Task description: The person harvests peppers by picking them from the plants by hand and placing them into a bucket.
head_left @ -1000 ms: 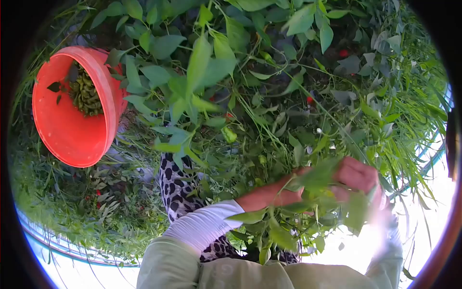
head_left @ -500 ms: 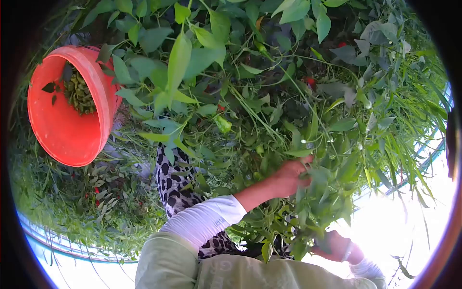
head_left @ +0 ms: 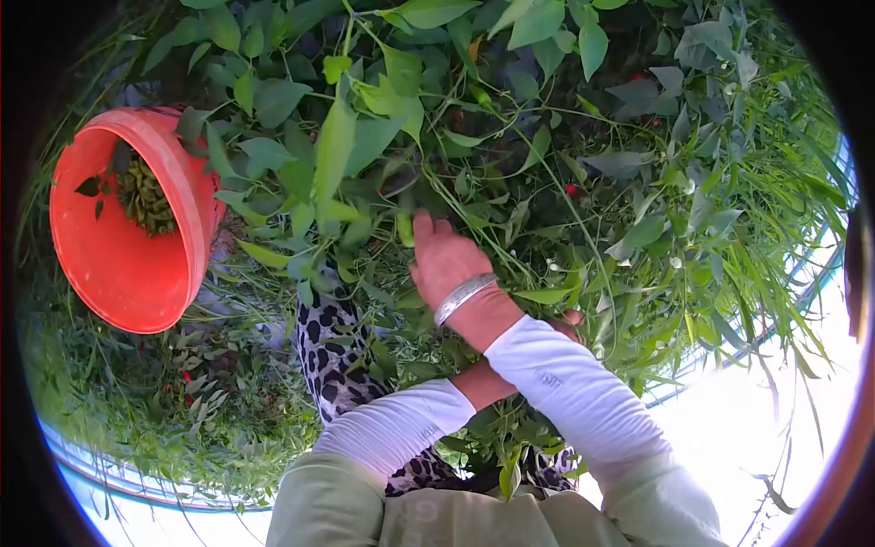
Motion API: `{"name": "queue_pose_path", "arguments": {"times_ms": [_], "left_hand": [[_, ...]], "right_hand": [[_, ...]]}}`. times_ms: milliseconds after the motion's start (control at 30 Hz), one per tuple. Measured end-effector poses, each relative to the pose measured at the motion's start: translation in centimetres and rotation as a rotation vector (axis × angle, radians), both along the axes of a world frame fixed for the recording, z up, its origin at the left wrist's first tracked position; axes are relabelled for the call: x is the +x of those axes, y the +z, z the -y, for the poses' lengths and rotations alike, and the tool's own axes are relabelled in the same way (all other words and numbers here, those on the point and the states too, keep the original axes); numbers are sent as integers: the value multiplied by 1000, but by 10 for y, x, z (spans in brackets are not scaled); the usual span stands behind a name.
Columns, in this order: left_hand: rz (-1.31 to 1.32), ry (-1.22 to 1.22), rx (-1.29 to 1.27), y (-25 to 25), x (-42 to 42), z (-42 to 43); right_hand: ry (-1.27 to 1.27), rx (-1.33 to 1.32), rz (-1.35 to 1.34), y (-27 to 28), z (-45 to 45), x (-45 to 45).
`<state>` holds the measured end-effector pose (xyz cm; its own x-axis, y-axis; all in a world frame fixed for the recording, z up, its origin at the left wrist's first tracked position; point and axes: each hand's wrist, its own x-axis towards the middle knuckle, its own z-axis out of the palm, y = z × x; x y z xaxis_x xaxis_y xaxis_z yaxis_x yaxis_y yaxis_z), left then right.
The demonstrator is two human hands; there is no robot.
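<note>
My right hand, with a silver bangle at its wrist, reaches across to the left among the pepper plants. Its fingers are closed at a light green pepper, slightly blurred and partly behind the fingertips. My left forearm passes beneath the right one. Of my left hand only a small part shows beyond the right sleeve, close to the leaves; its fingers and anything in them are hidden. Leafy pepper stems surround both hands.
A red-orange bucket lies tilted at the left, its mouth facing me, with many green peppers inside. Small red peppers show deep in the foliage. My leg in spotted trousers stands among the plants.
My right hand has come up from the lower right, crossing over my left arm to the green pepper. The left hand is now mostly covered. The view has shifted slightly.
</note>
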<state>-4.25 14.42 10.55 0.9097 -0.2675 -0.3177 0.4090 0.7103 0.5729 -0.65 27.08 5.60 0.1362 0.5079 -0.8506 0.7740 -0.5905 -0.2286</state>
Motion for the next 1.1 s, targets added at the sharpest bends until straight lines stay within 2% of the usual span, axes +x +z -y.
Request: {"name": "queue_pose_path", "arguments": {"times_ms": [67, 100, 167, 233, 300, 367, 433, 467, 500, 567, 633, 700, 767, 867, 900, 933, 1000, 1067, 1100], "left_hand": [[-27, 53, -77, 12, 8, 15], [-45, 80, -113, 9, 1, 15], [-78, 128, -189, 15, -6, 21], [-105, 180, -258, 19, 7, 32], [-130, 227, -328, 22, 15, 40], [-163, 268, -408, 31, 15, 53], [-196, 318, -475, 43, 26, 67], [-211, 343, -507, 45, -10, 56], [-228, 367, -540, 17, 32, 56], [-260, 408, -606, 17, 27, 62], [-283, 460, -628, 0, 22, 56], [-305, 521, -658, -13, 17, 48], [73, 32, 255, -9, 36, -12], [39, 121, 306, -7, 34, -7], [34, 15, 341, -4, 35, -19], [30, -91, 375, -3, 33, -24], [32, -112, 381, -3, 32, -12], [37, -124, 391, -3, 33, 5], [4, 93, 452, 1, 31, 15]], "right_hand": [[-165, 131, -126, 6, 8, 10], [-164, 129, -132, 10, 16, 14], [-193, 296, -364, 20, 32, 21], [-174, 287, -404, 35, 38, 23], [-99, 116, -435, 48, 40, 23], [-116, 173, -476, 54, 50, 22], [-186, 113, -591, 63, 50, 24], [-334, 10, -697, 76, 41, 24], [-337, 11, -701, 83, 32, 27], [-379, -1, -856, 94, 22, 36], [-349, 150, -884, 83, 15, 52], [-1016, -132, -979, 75, -6, 67], [-991, -38, -973, 54, -37, 75], [-812, -108, -738, 7, -74, 70], [-698, -105, -656, -6, -84, 65], [-698, -118, -661, -14, -89, 57], [-565, -97, -599, -23, -95, 50], [-633, -157, -675, -6, -78, 48], [-708, -214, -756, 6, -68, 47]]}}
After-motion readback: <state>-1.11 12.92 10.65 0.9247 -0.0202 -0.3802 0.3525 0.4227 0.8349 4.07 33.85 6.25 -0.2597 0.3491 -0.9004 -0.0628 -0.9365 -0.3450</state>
